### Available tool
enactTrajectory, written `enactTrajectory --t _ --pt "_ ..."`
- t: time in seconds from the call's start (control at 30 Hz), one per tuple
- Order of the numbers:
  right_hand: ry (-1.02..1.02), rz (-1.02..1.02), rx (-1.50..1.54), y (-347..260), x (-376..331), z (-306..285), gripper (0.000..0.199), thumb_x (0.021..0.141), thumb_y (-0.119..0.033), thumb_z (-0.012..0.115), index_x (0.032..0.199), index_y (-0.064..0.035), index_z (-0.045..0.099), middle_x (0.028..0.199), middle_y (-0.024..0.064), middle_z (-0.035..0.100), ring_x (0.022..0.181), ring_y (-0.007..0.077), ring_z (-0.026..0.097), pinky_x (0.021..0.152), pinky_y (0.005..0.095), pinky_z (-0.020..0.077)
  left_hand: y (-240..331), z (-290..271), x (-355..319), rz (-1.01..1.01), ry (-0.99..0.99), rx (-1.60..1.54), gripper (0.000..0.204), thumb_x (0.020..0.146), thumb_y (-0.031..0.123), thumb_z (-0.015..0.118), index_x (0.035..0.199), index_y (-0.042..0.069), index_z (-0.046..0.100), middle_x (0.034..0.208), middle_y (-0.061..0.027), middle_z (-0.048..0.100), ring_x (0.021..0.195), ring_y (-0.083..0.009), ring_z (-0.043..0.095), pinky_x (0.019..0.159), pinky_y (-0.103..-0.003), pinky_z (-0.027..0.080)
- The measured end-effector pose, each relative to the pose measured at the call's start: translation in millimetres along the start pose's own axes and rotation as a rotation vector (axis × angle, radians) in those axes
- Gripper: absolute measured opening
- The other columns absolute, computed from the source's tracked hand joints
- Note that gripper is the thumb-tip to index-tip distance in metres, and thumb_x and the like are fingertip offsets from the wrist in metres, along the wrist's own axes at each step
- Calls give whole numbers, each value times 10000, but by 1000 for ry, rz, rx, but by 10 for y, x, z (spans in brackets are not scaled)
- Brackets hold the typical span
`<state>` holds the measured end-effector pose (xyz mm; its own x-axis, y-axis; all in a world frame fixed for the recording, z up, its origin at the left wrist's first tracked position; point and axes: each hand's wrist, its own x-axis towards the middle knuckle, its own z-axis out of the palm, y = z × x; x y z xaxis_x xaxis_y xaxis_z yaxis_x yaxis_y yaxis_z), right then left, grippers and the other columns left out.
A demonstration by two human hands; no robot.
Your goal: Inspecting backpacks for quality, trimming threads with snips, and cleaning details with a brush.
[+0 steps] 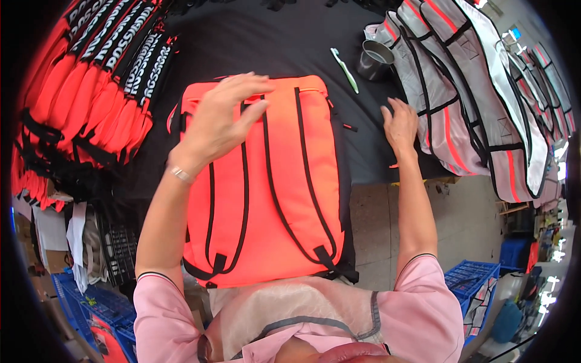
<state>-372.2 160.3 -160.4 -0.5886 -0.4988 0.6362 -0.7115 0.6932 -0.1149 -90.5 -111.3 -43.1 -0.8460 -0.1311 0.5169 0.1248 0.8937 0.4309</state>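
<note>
A bright orange-red backpack [284, 181] with black-edged shoulder straps lies before me, its upper part on the black-covered table and its lower end near my body. My left hand [227, 115] is over its top left part, fingers stretched and thumb apart, with nothing in it. Whether that hand touches the fabric I cannot tell. Off to the right, my right hand [400, 127] is at the table beside the grey bag pieces, apart from the backpack. Its fingers are loosely bent and spread, and I see nothing held in them.
Orange pieces with black straps [91, 103] are stacked at the left. Grey panels with black and orange trim [466, 91] overlap at the right. A metal cup [374, 59] and a green-white toothbrush [345, 71] stand and lie on the black cloth [260, 42]. Blue crates [472, 275] flank me below.
</note>
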Motion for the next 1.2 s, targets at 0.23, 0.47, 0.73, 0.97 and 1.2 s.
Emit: enactTrajectory --t 0.23,0.47,0.73,0.97,1.2 --pt "-218 26 237 -552 861 661 173 890 -179 620 969 -32 668 999 189 648 982 373 626 839 464 514 -174 1014 -4 -200 -311 615 716 924 629 442 1504 226 327 1580 -105 247 1438 -399 229 1026 -787 141" --pt "-308 -33 -75 -485 858 1073 173 899 -122 570 1043 -28 590 1008 180 624 986 352 636 816 447 551 8 1119 -698 -237 -436 442 676 936 561 480 1522 275 300 1616 -42 165 1482 -393 51 1049 -778 59" --pt "-173 51 -111 -263 1204 -291 154 900 -89 514 947 -12 639 1026 198 591 880 393 672 728 507 552 38 1085 -677 -283 -430 381 668 941 548 479 1522 269 301 1620 -46 150 1483 -394 27 1071 -753 -9" --pt "-425 8 -399 -63 1792 -24 204 862 -100 536 903 -32 725 936 192 718 917 349 706 764 453 563 34 1087 -655 -295 -422 365 660 942 556 475 1517 275 312 1619 -52 152 1483 -393 36 1078 -746 -11" --pt "-543 -31 -398 80 1987 19 213 873 -125 537 960 -64 722 1009 178 713 939 351 701 777 465 561 30 1092 -669 -275 -393 350 652 938 543 496 1509 275 334 1615 -57 169 1485 -388 34 1077 -747 -1"
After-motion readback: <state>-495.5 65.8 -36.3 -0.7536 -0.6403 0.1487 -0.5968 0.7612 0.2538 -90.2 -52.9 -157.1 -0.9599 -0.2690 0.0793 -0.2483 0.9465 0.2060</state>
